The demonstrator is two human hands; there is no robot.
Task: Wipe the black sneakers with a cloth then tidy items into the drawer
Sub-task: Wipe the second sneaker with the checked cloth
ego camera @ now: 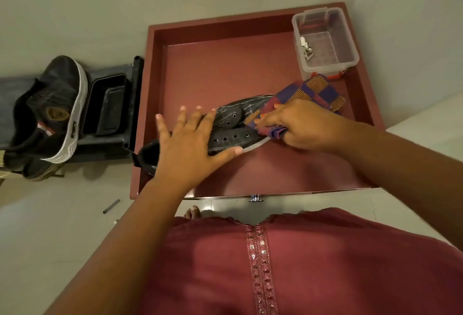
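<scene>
The left hand point(193, 139) lies flat with its fingers straight and spread, pressing down on the black sneaker point(233, 126) over the lacing eyelets, the thumb reaching along the sole edge. The right hand point(300, 126) has its fingers curled round a bunched fold of the checked cloth point(313, 94) (purple and orange squares) and holds it against the toe end of the same sneaker; the rest of the cloth trails away toward the far right.

The sneaker lies on its side on the floor of the open red drawer point(250, 174), heel toward the left wall, toe toward the middle. In the far right corner of the drawer stands a clear plastic box point(325, 39) with a few small pale bits inside, too small to identify.

Outside the drawer, to the left, a second black sneaker point(50, 114) with a white sole leans on a dark tray point(107, 104). A small dark stick point(111, 206) lies on the pale floor point(50, 239) nearer the person.
</scene>
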